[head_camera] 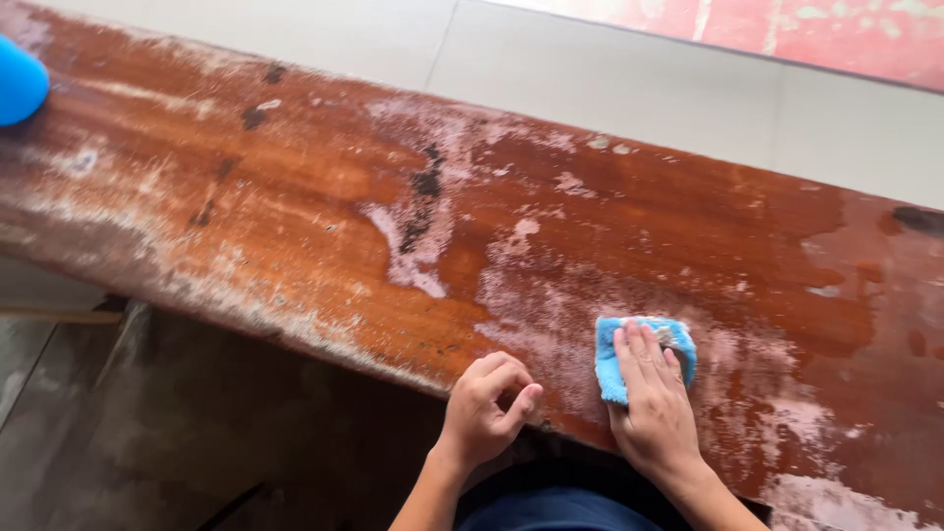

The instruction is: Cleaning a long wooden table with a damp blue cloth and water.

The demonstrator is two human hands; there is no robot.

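A small light-blue cloth (644, 356), folded into a pad, lies flat on the near part of a long wooden plank (629, 216), close to its front edge and a little right of the middle of the view. Something greyish shows at the cloth's top right corner, too small to tell what it is. The right hand (654, 403) lies palm-down on top of the cloth, fingers straight and together, pointing away from the person; it presses on the cloth rather than closing round it, so the grip is a flat, open hand.

The wood around the cloth is reddish-brown and glossy in places, with wide whitish, chalky patches where the finish has worn. One such pale area spreads right under and beside the cloth, and another runs along the front edge to the left. Dark, blackish marks sit further back near the plank's middle and towards the left end.

The left hand (487, 403) rests at the front edge of the plank, just left of the cloth and apart from it. Its fingers are curled inward with the thumb against them; it holds nothing that can be seen.

At the far left edge, a rounded bright-blue object (18, 84) rests on the plank, mostly cut off. Beyond the plank is a pale tiled floor (610, 69), then a red surface (836, 34) at the top right. Below the plank's front edge is grey concrete (197, 433)
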